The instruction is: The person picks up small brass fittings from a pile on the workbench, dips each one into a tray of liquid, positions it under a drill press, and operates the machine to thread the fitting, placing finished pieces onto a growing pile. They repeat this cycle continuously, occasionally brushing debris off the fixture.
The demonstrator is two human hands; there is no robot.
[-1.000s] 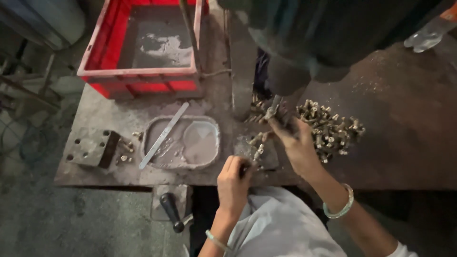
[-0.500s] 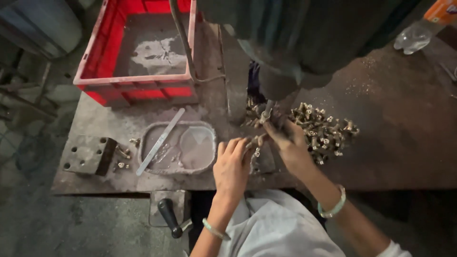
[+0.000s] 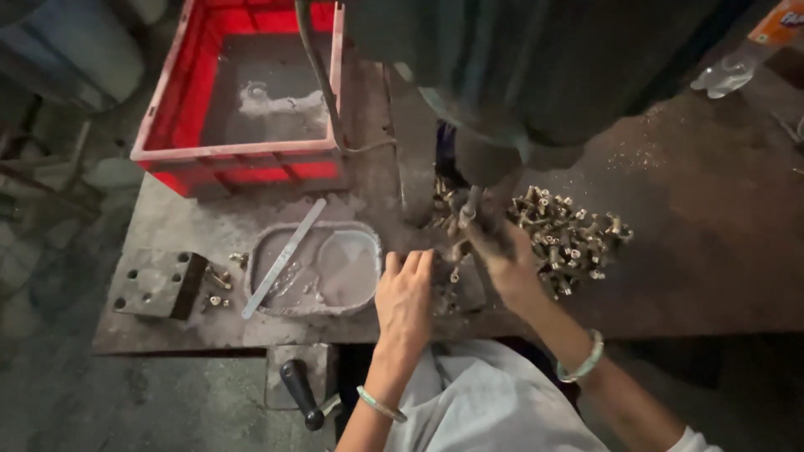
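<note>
My left hand (image 3: 405, 295) rests on the metal worktable (image 3: 167, 226), fingers together and pointing up toward small brass parts under the machine head (image 3: 519, 75). My right hand (image 3: 501, 255) pinches a small brass fitting (image 3: 466, 216) right below the dark spindle. A heap of brass fittings (image 3: 569, 234) lies just right of my right hand. Whether my left hand grips anything is hidden by its back.
A shallow grey tray (image 3: 314, 268) with a flat metal strip (image 3: 283, 258) sits left of my left hand. A drilled steel block (image 3: 159, 285) lies further left. A red crate (image 3: 243, 92) stands at the back. A black handle (image 3: 300, 392) juts from the table's front edge.
My left hand has moved up from the table's front edge toward the parts under the spindle. My right hand stays at the spindle with a fitting.
</note>
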